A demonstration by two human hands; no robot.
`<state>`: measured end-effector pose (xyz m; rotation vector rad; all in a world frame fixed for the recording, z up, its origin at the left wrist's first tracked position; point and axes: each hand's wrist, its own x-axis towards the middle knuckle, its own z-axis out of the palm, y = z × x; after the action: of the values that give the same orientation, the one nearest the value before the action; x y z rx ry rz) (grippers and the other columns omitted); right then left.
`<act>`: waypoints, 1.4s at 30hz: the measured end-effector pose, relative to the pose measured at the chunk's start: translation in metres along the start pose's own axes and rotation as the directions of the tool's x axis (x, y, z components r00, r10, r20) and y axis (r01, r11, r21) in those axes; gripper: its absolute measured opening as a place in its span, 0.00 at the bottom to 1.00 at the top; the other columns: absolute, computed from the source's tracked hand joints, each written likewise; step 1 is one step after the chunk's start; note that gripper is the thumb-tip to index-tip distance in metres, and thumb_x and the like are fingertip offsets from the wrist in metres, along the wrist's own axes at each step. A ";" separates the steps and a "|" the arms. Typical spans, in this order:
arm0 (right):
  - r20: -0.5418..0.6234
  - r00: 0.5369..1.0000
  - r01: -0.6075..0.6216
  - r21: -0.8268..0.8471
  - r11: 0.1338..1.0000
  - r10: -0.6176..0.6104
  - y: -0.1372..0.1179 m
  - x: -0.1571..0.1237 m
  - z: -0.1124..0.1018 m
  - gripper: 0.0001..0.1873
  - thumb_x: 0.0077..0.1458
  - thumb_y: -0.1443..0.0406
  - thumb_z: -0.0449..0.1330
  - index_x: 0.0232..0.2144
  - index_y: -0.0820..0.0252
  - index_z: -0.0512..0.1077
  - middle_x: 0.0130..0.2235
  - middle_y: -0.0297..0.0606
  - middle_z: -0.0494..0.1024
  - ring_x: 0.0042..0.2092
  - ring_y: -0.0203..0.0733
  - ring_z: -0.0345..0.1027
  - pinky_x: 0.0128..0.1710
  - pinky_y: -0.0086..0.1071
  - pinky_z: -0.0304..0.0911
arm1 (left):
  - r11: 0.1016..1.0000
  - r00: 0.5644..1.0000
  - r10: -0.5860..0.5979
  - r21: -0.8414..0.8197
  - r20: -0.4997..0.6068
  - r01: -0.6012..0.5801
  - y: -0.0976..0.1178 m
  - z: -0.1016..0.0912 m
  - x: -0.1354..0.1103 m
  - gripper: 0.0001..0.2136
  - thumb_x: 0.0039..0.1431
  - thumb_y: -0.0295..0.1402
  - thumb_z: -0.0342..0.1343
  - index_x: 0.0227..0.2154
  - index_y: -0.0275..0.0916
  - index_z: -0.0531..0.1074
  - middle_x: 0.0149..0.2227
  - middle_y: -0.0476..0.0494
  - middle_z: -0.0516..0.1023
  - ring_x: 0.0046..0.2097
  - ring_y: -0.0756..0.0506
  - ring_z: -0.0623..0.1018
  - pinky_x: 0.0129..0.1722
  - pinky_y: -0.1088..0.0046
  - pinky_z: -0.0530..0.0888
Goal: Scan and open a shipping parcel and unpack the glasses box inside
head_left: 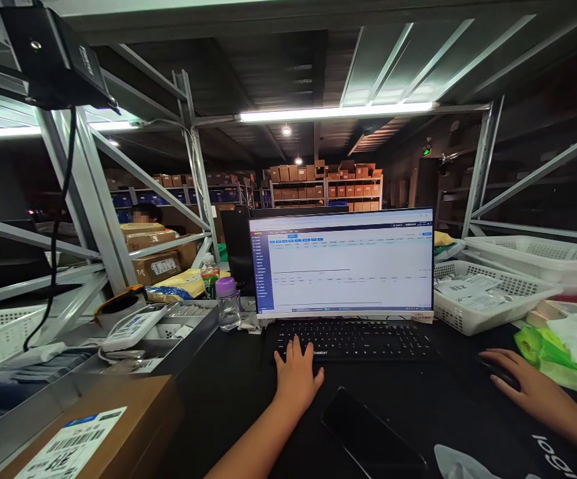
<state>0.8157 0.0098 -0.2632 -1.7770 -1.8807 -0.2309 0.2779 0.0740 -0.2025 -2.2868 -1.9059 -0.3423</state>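
Observation:
My left hand [296,376] rests with fingers spread on the left part of a black keyboard [358,340]. My right hand [530,380] is wrapped over a black computer mouse [504,376] on the dark desk mat [248,426]. Behind the keyboard stands a lit monitor [343,266] showing a page with a side menu and rows of small text, too fine to read. Between my forearms lies a black smartphone [371,432], its screen dark.
To the left are a labelled cardboard box [94,426], grey bins [193,326] of packets and a purple-capped bottle [227,303]. White baskets [468,319] and green plastic packaging [542,349] sit at right. A person [146,214] is behind stacked boxes. Shelf posts [199,166] frame the desk.

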 end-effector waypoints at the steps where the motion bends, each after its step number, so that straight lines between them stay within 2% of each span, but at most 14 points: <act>1: -0.007 1.000 -0.007 0.000 1.000 0.007 -0.003 0.001 -0.001 0.24 0.57 0.49 0.52 0.52 0.47 0.74 0.56 0.43 0.75 0.56 0.57 0.72 0.56 0.45 0.69 | 1.000 1.000 0.002 -0.002 0.000 -0.002 0.000 0.000 0.000 0.29 0.61 0.42 0.50 0.64 0.40 0.63 0.70 0.27 0.55 0.69 0.30 0.58 0.64 0.37 0.56; 4: 0.001 0.999 -0.034 -0.005 0.999 0.034 -0.010 0.002 -0.003 0.25 0.56 0.49 0.52 0.51 0.49 0.75 0.55 0.43 0.76 0.56 0.57 0.73 0.54 0.43 0.71 | 1.000 1.000 0.004 -0.007 -0.006 -0.004 0.000 0.000 0.000 0.29 0.61 0.43 0.50 0.64 0.40 0.63 0.70 0.27 0.55 0.69 0.30 0.58 0.64 0.37 0.56; 9: -0.018 0.999 -0.032 0.005 0.999 0.032 -0.013 0.001 -0.004 0.24 0.55 0.48 0.52 0.51 0.43 0.74 0.55 0.40 0.76 0.56 0.58 0.73 0.53 0.45 0.72 | 1.000 1.000 0.001 -0.009 -0.007 -0.001 0.001 -0.001 -0.001 0.29 0.61 0.42 0.51 0.64 0.40 0.64 0.70 0.27 0.56 0.69 0.30 0.59 0.64 0.38 0.56; 12: -0.006 0.999 -0.035 0.025 0.999 0.036 -0.013 0.001 -0.004 0.25 0.56 0.47 0.52 0.51 0.47 0.74 0.55 0.42 0.76 0.56 0.59 0.72 0.55 0.47 0.70 | 1.000 1.000 -0.005 -0.010 0.005 0.005 0.001 -0.001 -0.001 0.29 0.61 0.43 0.51 0.64 0.40 0.63 0.70 0.27 0.55 0.69 0.30 0.58 0.65 0.38 0.55; 17: -0.023 0.999 -0.035 0.016 0.999 0.035 -0.013 0.001 -0.004 0.25 0.56 0.47 0.52 0.50 0.47 0.75 0.55 0.42 0.77 0.55 0.58 0.73 0.53 0.44 0.72 | 1.000 1.000 0.003 -0.014 -0.004 -0.003 -0.001 0.001 -0.001 0.29 0.61 0.43 0.50 0.64 0.41 0.63 0.70 0.28 0.55 0.69 0.31 0.58 0.65 0.38 0.55; 29: -0.023 1.000 -0.020 0.027 0.999 0.021 -0.006 0.004 0.002 0.29 0.55 0.47 0.52 0.50 0.54 0.78 0.54 0.49 0.76 0.56 0.60 0.73 0.57 0.48 0.69 | 1.000 1.000 -0.001 -0.020 -0.001 0.001 -0.001 0.001 -0.001 0.29 0.61 0.43 0.50 0.64 0.40 0.63 0.70 0.27 0.56 0.69 0.30 0.58 0.64 0.37 0.55; 33: -0.033 0.999 -0.014 0.033 0.999 0.015 -0.004 0.003 0.004 0.27 0.56 0.48 0.53 0.50 0.51 0.77 0.54 0.46 0.77 0.55 0.59 0.73 0.55 0.47 0.70 | 1.000 1.000 0.002 -0.022 -0.004 -0.002 -0.002 0.003 0.000 0.29 0.61 0.44 0.50 0.64 0.40 0.64 0.70 0.27 0.55 0.69 0.30 0.58 0.64 0.37 0.55; 38: -0.027 0.999 -0.016 0.030 0.999 0.017 0.007 0.002 0.010 0.28 0.55 0.47 0.54 0.51 0.52 0.77 0.56 0.46 0.75 0.56 0.58 0.72 0.54 0.44 0.70 | 1.000 1.000 0.005 -0.026 0.006 -0.004 -0.001 0.000 -0.001 0.29 0.61 0.44 0.51 0.64 0.40 0.64 0.70 0.26 0.55 0.69 0.30 0.58 0.64 0.36 0.55; 42: -0.032 0.999 -0.027 0.042 0.999 0.029 0.013 0.001 0.013 0.27 0.56 0.46 0.53 0.54 0.47 0.73 0.57 0.44 0.74 0.56 0.56 0.72 0.53 0.43 0.71 | 1.000 1.000 -0.020 -0.018 -0.002 0.020 0.000 -0.002 -0.002 0.29 0.61 0.43 0.52 0.63 0.40 0.64 0.70 0.27 0.55 0.69 0.30 0.58 0.64 0.37 0.55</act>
<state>0.8245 0.0184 -0.2764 -1.7608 -1.8240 -0.2079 0.2778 0.0712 -0.2015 -2.2791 -1.9333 -0.3656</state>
